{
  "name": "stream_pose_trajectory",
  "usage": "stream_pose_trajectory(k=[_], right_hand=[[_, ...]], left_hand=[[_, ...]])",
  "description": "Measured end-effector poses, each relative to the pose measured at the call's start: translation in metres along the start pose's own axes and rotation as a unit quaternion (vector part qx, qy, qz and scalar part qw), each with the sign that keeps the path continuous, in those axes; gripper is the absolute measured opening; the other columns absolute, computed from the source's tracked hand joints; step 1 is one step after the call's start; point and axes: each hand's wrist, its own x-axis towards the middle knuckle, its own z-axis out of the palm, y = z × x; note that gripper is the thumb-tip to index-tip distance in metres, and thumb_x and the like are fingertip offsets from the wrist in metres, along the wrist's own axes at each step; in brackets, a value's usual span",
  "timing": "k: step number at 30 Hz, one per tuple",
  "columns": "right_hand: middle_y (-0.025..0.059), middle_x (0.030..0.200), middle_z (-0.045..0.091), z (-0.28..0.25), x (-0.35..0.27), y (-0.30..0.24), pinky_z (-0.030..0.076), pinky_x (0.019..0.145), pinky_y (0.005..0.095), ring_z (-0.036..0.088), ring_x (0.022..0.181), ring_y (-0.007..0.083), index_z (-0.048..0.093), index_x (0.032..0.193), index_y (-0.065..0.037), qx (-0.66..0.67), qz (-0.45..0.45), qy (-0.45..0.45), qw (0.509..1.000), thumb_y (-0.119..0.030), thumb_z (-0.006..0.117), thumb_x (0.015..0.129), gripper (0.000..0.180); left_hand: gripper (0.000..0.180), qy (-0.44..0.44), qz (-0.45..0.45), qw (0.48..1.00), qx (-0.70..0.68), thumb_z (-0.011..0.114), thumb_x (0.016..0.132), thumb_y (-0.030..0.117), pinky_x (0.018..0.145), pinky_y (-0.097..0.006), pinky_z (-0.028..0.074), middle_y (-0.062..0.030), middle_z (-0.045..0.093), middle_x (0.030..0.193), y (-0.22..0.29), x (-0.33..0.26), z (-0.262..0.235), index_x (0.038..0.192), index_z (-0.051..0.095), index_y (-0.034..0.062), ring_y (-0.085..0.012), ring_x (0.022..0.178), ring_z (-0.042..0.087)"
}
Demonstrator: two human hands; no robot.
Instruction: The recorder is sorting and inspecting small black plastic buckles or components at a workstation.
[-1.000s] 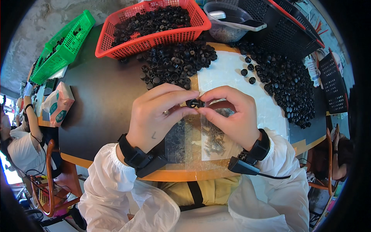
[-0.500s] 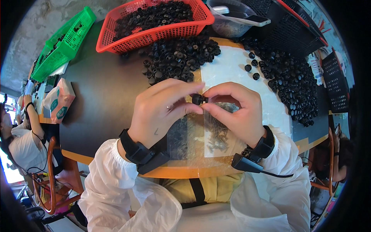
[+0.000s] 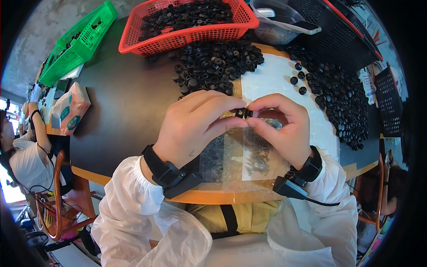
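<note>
A small black round plastic part [image 3: 243, 113] is pinched between my two hands above the table. My left hand [image 3: 195, 127] grips its left end between thumb and forefinger. On the other end, the thumb and forefinger of my right hand [image 3: 284, 124] close in a ring shape. Fingertips cover much of the part, so its exact kind does not show. Below my right hand lies a heap of small thin metal pieces [image 3: 258, 160] on the white sheet [image 3: 262, 84]. Just beyond my hands spreads a pile of black round caps [image 3: 207, 66].
A red basket [image 3: 189, 38] of black parts stands at the back, beside a clear tub [image 3: 273, 33] with a phone [image 3: 307, 27] on it. More black caps [image 3: 342, 107] lie to the right. A tissue pack [image 3: 73, 109] and green basket [image 3: 84, 44] are left. Another person [image 3: 33, 155] sits there.
My left forefinger has come down onto the black part, which has turned and now shows a lighter spot. The whole view has shifted slightly, so things sit further right.
</note>
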Motion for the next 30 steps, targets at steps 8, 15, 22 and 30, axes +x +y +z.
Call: stream_pose_trajectory(k=[8,15,22,30], right_hand=[[0.0073,0.097,0.070,0.002,-0.003,-0.001,0.056,0.083,0.0283,0.068,0.090,0.0142,0.066,0.103,0.001,0.087,0.027,0.054,0.994,0.002,0.075,0.079,0.026],[0.0081,0.091,0.069,-0.004,-0.002,0.002,0.054,0.076,0.0273,0.067,0.084,0.0158,0.071,0.095,-0.001,-0.019,-0.095,0.035,0.995,-0.002,0.080,0.074,0.023],[0.0084,0.091,0.068,-0.005,-0.002,0.000,0.051,0.070,0.0259,0.065,0.078,0.0158,0.073,0.097,-0.003,-0.055,-0.144,0.034,0.987,0.000,0.081,0.071,0.027],[0.0083,0.095,0.068,-0.003,-0.004,-0.002,0.050,0.073,0.0258,0.064,0.083,0.0162,0.074,0.106,-0.005,-0.024,-0.118,0.025,0.992,0.000,0.078,0.075,0.031]], left_hand=[[0.034,-0.008,0.005,1.000,-0.016,0.083,0.069,0.013,0.057,-0.025,0.051,-0.0069,0.069,0.088,0.003,0.002,0.002,0.100,0.071,0.0072,-0.0146,0.066,0.062],[0.036,0.009,-0.012,0.995,-0.097,0.081,0.070,0.002,0.059,-0.024,0.053,-0.0098,0.071,0.090,-0.001,-0.002,0.006,0.105,0.070,0.0011,-0.0135,0.069,0.067],[0.035,-0.004,-0.026,0.994,-0.103,0.079,0.073,-0.002,0.059,-0.024,0.052,-0.0101,0.071,0.081,0.003,-0.002,0.004,0.107,0.070,-0.0008,-0.0142,0.066,0.066],[0.034,0.014,-0.043,0.991,-0.126,0.080,0.073,0.005,0.061,-0.025,0.054,-0.0103,0.072,0.088,0.002,-0.004,0.006,0.105,0.071,0.0019,-0.0164,0.070,0.068]])
